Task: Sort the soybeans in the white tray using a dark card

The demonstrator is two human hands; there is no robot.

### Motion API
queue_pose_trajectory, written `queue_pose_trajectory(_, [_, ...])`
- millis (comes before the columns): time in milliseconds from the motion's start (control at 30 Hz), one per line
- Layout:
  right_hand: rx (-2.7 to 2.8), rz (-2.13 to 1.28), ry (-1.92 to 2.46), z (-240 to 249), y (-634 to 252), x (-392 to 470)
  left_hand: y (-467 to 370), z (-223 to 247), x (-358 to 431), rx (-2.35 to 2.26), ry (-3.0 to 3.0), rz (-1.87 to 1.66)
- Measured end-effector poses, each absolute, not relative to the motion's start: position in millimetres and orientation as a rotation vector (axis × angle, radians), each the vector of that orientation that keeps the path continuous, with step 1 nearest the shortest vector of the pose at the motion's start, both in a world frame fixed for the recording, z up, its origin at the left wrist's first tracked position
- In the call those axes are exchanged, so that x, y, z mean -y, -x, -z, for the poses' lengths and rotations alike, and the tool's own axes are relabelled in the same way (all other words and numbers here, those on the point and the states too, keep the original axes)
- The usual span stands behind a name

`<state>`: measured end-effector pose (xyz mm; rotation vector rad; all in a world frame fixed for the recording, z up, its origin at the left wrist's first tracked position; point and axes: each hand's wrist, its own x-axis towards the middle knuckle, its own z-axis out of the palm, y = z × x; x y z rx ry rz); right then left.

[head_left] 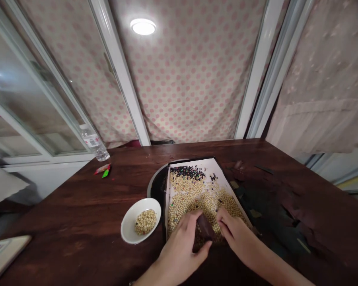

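On the dark wooden table (77, 206) we find a shallow tray (197, 163) of pale beans (191, 194), dark beans (187, 171) heaped at its far end. Our left hand (179, 246) and right hand (237, 234) rest fingertips-down among the near beans, fingers loosely together. Left of the tray sits a white bowl (130, 232) of beans.

A water bottle (93, 142) and small wrappers (103, 170) sit far left on the wooden table (62, 206)
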<state>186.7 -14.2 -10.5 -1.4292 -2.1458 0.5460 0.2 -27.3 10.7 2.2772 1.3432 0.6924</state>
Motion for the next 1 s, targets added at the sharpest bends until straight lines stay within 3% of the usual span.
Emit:
queue_pose_trajectory(200, [1.985, -0.467, 1.081, 23.1, -185.5, 21.6, 8.7, -1.5, 29.1, -1.266, -2.533, -0.692])
queue_pose_trajectory(500, [1.926, -0.341, 0.801, 17.9, -185.7, 31.4, 14.7, 1.7, 34.6, -1.246, -2.417, -0.638])
queue_pose_trajectory(633, [1.813, -0.448, 0.837, 14.2, -187.6, 33.6, 14.7, -3.5, 36.7, -1.235, -2.303, -0.575])
queue_pose_trajectory(833, [1.885, -0.931, 0.889, 5.5, -194.5, 31.0, 18.3, -17.1, 33.4, -1.114, -2.132, -0.565])
queue_pose_trajectory(1000, [1.840, -0.837, 1.202, 6.3, -193.1, 28.2, 20.5, -22.4, 34.0, -1.065, -2.134, -0.548])
